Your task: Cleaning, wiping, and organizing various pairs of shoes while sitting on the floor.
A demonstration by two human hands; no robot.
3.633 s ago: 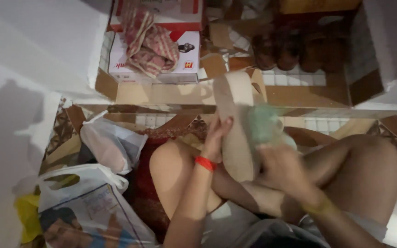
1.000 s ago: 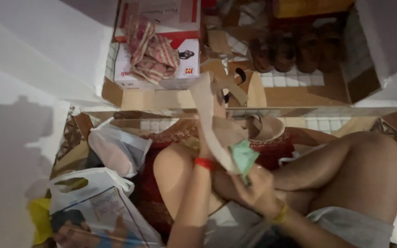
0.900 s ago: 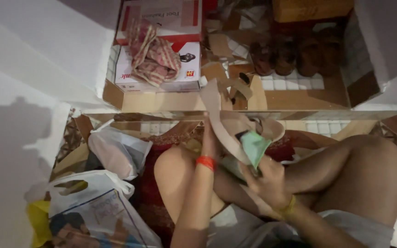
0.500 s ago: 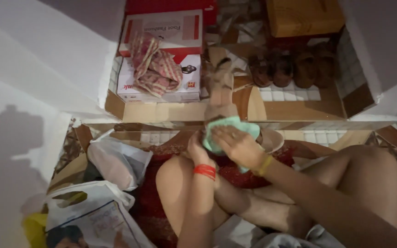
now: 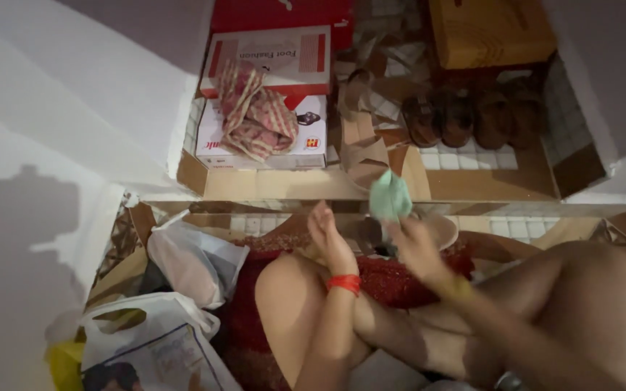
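From the head camera I look down at my lap. My right hand (image 5: 416,248) pinches a small green cloth (image 5: 390,196) and holds it up over the low step. My left hand (image 5: 330,235), with a red band at the wrist, holds nothing; its fingers are loosely spread, near a tan sandal (image 5: 436,228) by my knee. Another tan sandal (image 5: 362,148) sits on the tiled shelf, just past the cloth. A striped rag (image 5: 259,116) lies on white boxes (image 5: 306,141). Brown shoes (image 5: 465,119) stand to the right. White plastic bags (image 5: 193,257) lie by my left leg.
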